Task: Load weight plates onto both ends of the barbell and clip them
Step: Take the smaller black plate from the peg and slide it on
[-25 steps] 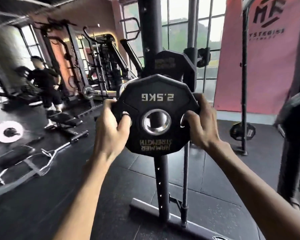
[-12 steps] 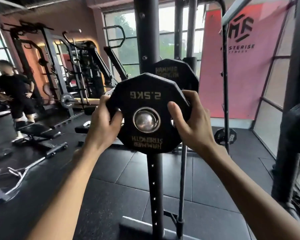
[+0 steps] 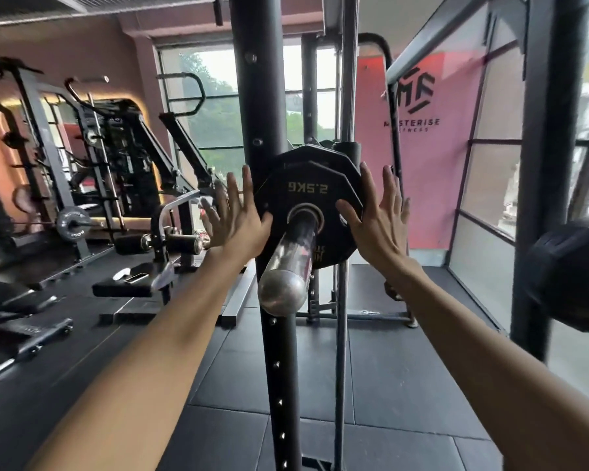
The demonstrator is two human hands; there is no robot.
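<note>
1. A gym is seen, floored with black rubber tiles (image 3: 388, 385), with a window (image 3: 218, 113) behind a black rack upright (image 3: 249, 96) and a pink banner (image 3: 432, 164) to the right.
2. The barbell sleeve (image 3: 293, 253), a chrome cylinder with a rounded end, is pointed toward the camera in front of the upright.
3. A small black plate (image 3: 306, 178) with a many-sided rim and a metal-ringed centre hole is seated on the sleeve, well in from its end.
4. A larger black plate (image 3: 320, 153) of the same shape is seen just behind it on the same sleeve.
5. "2.5KG" is printed in gold on the small plate and is read upside down, above the hole. More gold lettering below the hole is mostly hidden by the sleeve and cannot be read.
6. "MASTERISE", its second letter hidden by a bar, is printed on the banner under a logo; the smaller line beneath appears to say "FITNESS".
7. The left hand (image 3: 233, 215) is held wide, fingers straight and spread, with only the thumb laid against the small plate's left edge.
8. The right hand (image 3: 378, 219) is likewise spread flat, its thumb rested on the plate's face and its fingers raised beside the right rim.
9. Nothing is gripped by either hand.
</note>
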